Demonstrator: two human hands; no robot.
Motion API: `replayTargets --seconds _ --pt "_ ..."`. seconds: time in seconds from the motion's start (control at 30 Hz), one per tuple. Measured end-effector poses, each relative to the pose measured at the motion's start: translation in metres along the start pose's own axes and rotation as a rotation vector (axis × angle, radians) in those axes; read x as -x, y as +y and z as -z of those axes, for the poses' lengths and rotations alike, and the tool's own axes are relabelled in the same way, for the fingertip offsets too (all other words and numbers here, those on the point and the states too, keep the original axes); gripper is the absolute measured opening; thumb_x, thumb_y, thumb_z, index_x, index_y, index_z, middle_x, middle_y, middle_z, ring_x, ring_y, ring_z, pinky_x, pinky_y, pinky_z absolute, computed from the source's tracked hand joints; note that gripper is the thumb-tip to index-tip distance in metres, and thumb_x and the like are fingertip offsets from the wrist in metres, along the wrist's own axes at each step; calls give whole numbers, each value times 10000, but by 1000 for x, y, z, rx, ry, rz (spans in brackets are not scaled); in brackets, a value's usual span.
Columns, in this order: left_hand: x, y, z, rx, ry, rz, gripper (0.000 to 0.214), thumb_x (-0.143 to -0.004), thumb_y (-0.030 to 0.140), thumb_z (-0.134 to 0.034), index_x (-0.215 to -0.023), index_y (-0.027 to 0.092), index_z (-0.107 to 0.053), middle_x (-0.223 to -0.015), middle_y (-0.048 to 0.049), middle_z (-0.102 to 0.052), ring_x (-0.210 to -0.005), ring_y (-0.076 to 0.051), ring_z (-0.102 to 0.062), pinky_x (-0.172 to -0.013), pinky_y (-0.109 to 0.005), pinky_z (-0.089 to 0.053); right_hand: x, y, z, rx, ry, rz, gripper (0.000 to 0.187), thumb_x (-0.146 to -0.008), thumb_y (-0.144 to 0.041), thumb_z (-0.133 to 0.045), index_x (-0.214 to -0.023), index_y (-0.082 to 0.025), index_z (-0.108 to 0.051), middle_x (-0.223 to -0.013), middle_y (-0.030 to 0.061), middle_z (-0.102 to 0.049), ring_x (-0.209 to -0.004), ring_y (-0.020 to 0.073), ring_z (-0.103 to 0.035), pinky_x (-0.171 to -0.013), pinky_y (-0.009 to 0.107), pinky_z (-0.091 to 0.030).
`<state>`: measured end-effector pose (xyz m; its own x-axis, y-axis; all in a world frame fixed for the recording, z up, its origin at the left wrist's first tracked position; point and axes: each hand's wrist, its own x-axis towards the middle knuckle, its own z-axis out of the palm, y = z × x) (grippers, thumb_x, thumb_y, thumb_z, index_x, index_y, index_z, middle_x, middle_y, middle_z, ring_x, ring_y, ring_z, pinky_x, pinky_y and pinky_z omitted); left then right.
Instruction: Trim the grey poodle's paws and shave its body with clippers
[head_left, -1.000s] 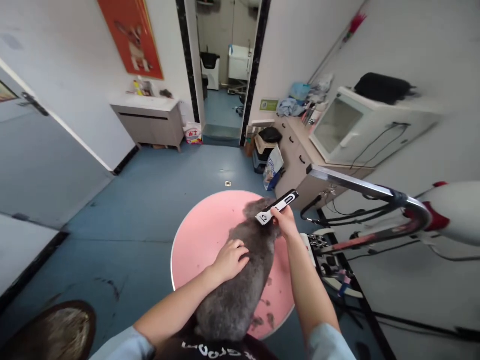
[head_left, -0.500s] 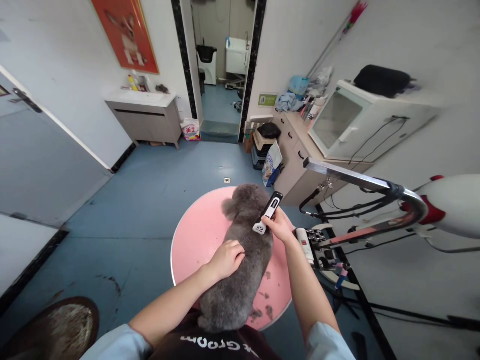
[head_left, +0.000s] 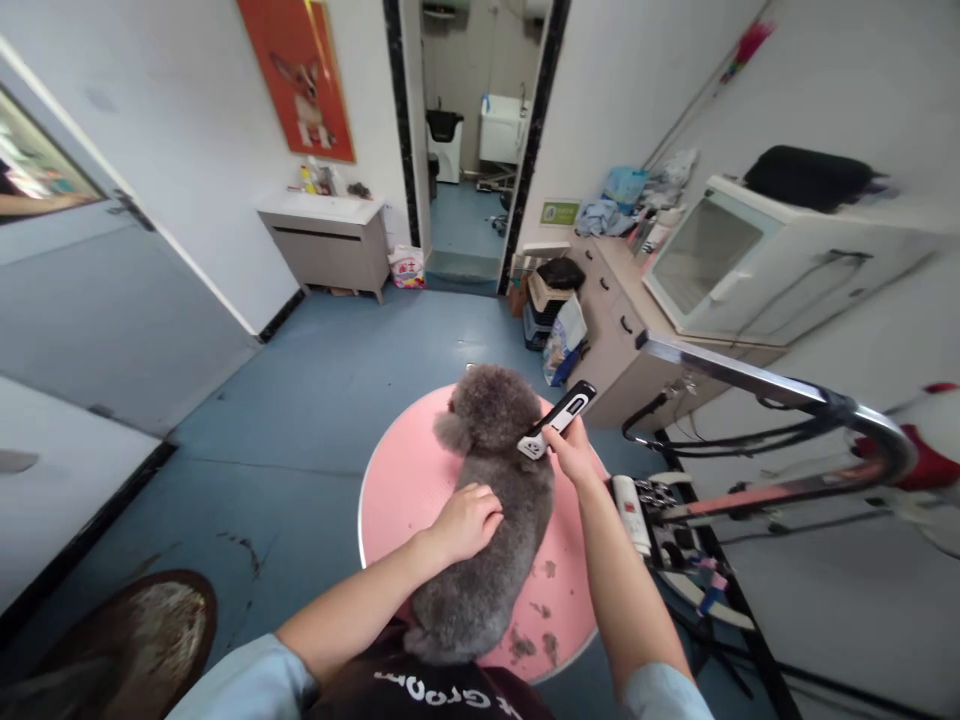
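A small grey curly dog point(head_left: 487, 500) stands on a round pink table point(head_left: 401, 480), head pointing away from me. My left hand point(head_left: 465, 520) rests on the middle of its back, fingers curled into the fur. My right hand point(head_left: 574, 455) grips a black-and-white hair clipper point(head_left: 555, 418), whose blade end touches the dog's right shoulder just behind the head. Tufts of cut grey fur lie on the table near the dog's right flank.
A metal arm point(head_left: 765, 385) with cables reaches over the table's right side, above a tray of tools point(head_left: 660, 510). A cabinet with a white box dryer point(head_left: 720, 260) stands at right. A brown stool point(head_left: 142, 630) is at lower left. An open doorway point(head_left: 472, 140) lies ahead.
The dog's head has lifted into view. My right hand moved the clipper from the neck down the back, then up again to the shoulder. My left hand stayed on the back.
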<state>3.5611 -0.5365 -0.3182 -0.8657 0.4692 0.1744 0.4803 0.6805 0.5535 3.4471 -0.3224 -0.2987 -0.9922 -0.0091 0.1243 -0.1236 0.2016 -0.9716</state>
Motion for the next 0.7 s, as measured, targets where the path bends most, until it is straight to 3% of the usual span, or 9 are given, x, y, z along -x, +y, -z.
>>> replayTargets --seconds 0.17,0.3,0.43,0.57,0.7 --pt "-6 0 -6 -98 -41 -61 146 -889 223 -604 -866 150 -728 -835 -62 -710 -809 -180 -651 -827 -301 -497 -2 -7 -3 86 -135 -31 321 -647 -409 -733 -851 -213 -582 -742 -5 -634 -695 196 -569 -665 343 -499" --pt "-10 -5 -7 -147 -37 -46 193 -902 253 -582 -903 140 -739 -854 -64 -723 -815 -180 -661 -844 -301 -502 -13 -2 -4 146 19 -14 351 -626 -458 -710 -811 -226 -521 -660 -21 -590 -612 190 -562 -570 322 -467" --pt "-8 0 -5 -150 -28 -18 199 -901 256 -588 -908 127 -739 -874 -76 -726 -819 -183 -663 -840 -304 -506 -10 -4 -7 201 -83 -11 353 -628 -486 -704 -790 -219 -540 -651 -12 -610 -599 189 -576 -553 319 -466" --pt "-5 4 -6 -144 -19 -4 205 -916 262 -577 -920 132 -735 -869 -80 -720 -829 -183 -664 -836 -301 -510 -9 -2 -7 168 73 -7 358 -626 -475 -707 -804 -222 -526 -678 3 -610 -621 209 -589 -565 342 -479" --pt "-3 2 -11 -133 18 3 194 -920 269 -575 -908 149 -728 -858 -76 -711 -823 -188 -659 -825 -307 -512 -8 -1 -8 130 -44 -16 352 -626 -469 -716 -785 -212 -537 -651 10 -592 -598 210 -568 -556 359 -471"
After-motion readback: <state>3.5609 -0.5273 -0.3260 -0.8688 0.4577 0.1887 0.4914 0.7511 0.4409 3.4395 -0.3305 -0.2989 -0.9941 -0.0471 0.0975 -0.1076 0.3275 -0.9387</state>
